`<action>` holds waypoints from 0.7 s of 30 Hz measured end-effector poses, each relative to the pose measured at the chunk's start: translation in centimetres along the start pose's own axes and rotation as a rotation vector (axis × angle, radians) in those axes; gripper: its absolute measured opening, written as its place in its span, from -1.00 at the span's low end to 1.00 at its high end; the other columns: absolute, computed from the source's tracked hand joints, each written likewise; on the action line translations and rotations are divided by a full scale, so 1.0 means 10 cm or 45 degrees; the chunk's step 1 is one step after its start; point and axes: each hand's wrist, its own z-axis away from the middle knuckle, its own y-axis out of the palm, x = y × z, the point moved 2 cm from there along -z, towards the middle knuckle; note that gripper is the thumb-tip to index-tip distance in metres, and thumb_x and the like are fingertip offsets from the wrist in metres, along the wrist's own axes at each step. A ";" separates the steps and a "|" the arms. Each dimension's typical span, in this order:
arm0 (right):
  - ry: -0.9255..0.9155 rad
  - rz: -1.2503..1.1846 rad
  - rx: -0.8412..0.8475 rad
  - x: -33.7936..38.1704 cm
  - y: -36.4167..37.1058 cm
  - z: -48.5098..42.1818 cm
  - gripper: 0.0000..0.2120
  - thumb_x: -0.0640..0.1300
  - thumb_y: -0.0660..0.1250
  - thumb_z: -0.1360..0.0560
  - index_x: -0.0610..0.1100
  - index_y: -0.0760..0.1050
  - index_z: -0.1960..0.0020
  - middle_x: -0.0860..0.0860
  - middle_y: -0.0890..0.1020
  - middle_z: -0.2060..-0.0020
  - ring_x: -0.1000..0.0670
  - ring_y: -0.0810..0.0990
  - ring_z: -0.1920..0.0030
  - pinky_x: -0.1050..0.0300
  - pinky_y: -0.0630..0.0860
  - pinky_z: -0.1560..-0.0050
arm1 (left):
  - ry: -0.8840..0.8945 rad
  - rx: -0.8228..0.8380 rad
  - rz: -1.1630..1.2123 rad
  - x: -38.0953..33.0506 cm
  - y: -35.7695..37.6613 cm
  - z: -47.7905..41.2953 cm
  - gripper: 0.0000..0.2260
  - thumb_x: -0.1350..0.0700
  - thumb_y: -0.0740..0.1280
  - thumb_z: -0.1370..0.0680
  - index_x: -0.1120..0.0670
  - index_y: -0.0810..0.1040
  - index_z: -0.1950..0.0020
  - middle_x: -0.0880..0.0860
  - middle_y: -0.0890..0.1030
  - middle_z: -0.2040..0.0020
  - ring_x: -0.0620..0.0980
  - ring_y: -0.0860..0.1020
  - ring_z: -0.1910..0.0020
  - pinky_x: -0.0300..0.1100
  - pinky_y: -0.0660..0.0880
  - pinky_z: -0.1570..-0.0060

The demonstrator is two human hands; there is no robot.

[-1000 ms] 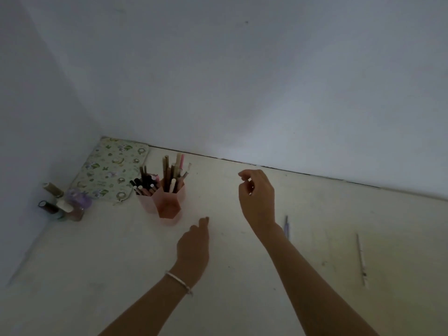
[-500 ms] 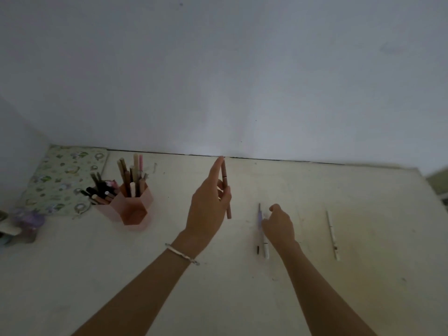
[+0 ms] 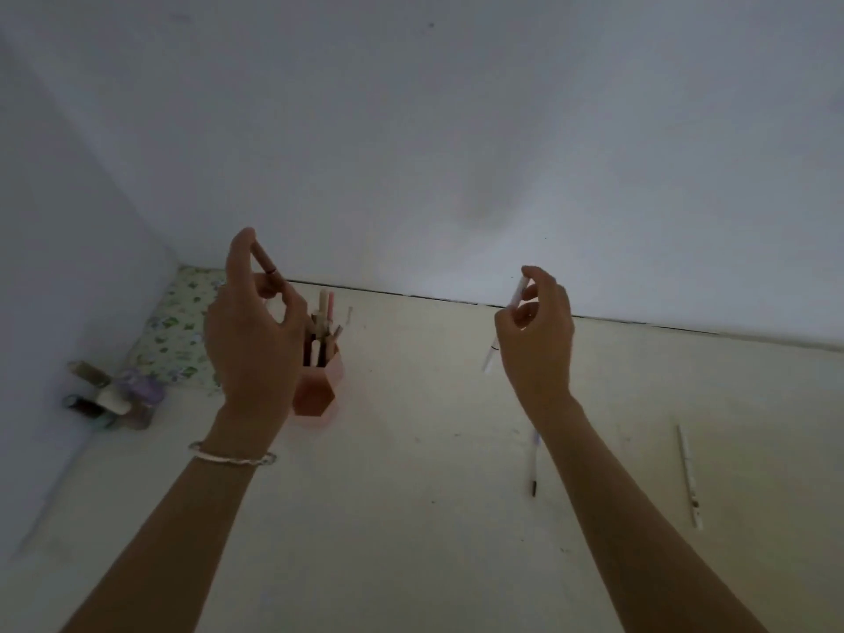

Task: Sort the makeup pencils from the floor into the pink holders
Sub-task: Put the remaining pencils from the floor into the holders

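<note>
Floor (image 3: 411, 518) pale, dim. Left hand (image 3: 251, 331) pinched brown pencil (image 3: 265, 260) directly above pink holder (image 3: 317, 390); right hand (image 3: 536, 331) gripped white pencil (image 3: 500, 331), near-vertical, well right. Two pencils (image 3: 687, 477) lay near right.

Holder (image 3: 319, 381) packed w/ pencils (image 3: 322, 328); floor (image 3: 434, 450) open.

No legible text anywhere, dim light, white pencil (image 3: 688, 477) on the floor bears small dark marks (too blurred to read), floral pouch (image 3: 178, 331) shows pattern only, no lettering
</note>
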 end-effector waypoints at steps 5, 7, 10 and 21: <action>-0.117 -0.212 0.043 0.28 0.23 0.16 -0.56 -0.34 0.29 -0.47 -0.07 0.40 -0.30 -0.03 0.55 0.12 0.02 0.54 0.20 0.28 0.51 0.13 | 0.069 0.154 -0.295 0.21 0.11 0.00 -0.52 0.14 0.30 -0.55 0.02 0.25 -0.44 0.05 0.67 0.07 0.10 0.62 0.10 0.04 0.46 -0.06; -0.138 -0.242 0.066 0.30 0.28 0.22 -0.58 -0.35 0.31 -0.46 -0.07 0.40 -0.27 0.00 0.55 0.14 0.04 0.54 0.19 0.23 0.53 0.11 | 0.108 0.248 -0.482 0.27 0.20 0.05 -0.58 0.11 0.32 -0.56 0.02 0.34 -0.39 0.05 0.67 0.12 0.11 0.60 0.08 0.02 0.39 -0.09; -0.142 -0.289 0.102 0.37 0.34 0.28 -0.62 -0.36 0.32 -0.47 -0.07 0.40 -0.21 0.07 0.55 0.15 0.07 0.57 0.18 0.14 0.57 0.09 | 0.128 0.300 -0.608 0.35 0.23 0.10 -0.78 -0.01 0.28 -0.58 0.05 0.61 -0.11 0.08 0.65 -0.10 0.12 0.50 -0.22 0.05 0.28 -0.24; -0.366 -0.448 0.302 0.98 1.20 0.46 -0.66 -0.29 0.28 -0.56 0.00 0.32 -0.24 0.01 0.53 0.07 0.05 0.56 0.11 0.12 0.58 0.03 | 0.067 -0.051 -0.272 0.32 -0.19 -0.22 -0.74 0.17 0.23 -0.54 0.11 0.54 -0.21 0.10 0.58 -0.16 0.14 0.44 -0.24 0.04 0.32 -0.22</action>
